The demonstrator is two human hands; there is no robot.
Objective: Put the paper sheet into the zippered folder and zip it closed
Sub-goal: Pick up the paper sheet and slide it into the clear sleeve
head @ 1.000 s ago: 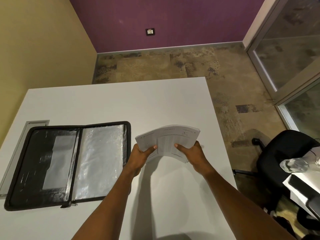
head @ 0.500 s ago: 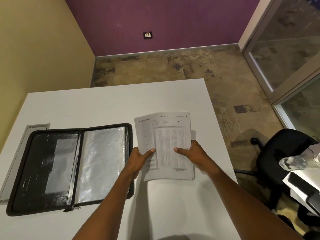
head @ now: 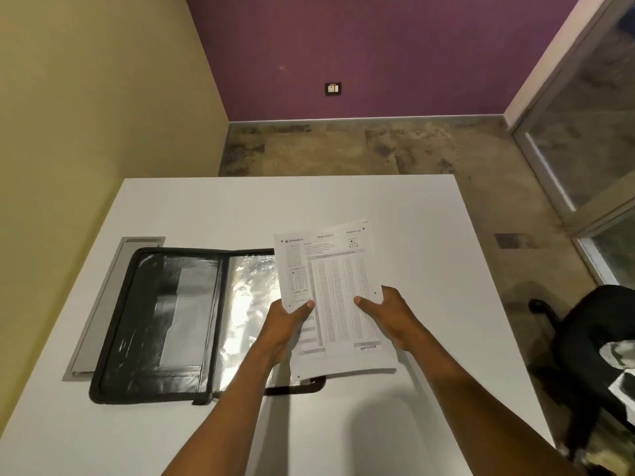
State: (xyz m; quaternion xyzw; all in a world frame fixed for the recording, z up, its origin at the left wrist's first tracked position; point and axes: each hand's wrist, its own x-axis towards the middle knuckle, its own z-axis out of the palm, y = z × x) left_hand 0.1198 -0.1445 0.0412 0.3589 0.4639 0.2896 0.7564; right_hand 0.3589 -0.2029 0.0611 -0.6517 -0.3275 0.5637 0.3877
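Left hand: I pinch the left edge of the paper sheet, thumb curled onto the printed face, my other fingers hidden underneath.
Right hand: I pinch the sheet's right edge the same way, thumb on top, fingers out of sight below.
Paper sheet: printed side up, its top edge pointing away from me, held over the middle of the tabletop. Its left part overlaps the right half of the zippered folder; I cannot tell whether the two touch.
Zippered folder: unzipped and lying open flat on the left half of the tabletop, a dark pocket on its left half and a shiny clear sleeve on its right. Its near right corner shows just below the sheet.
Grey hatch: set into the tabletop along the left edge, its right side under the folder.
Office chair: black, on the floor beyond the tabletop's right edge.
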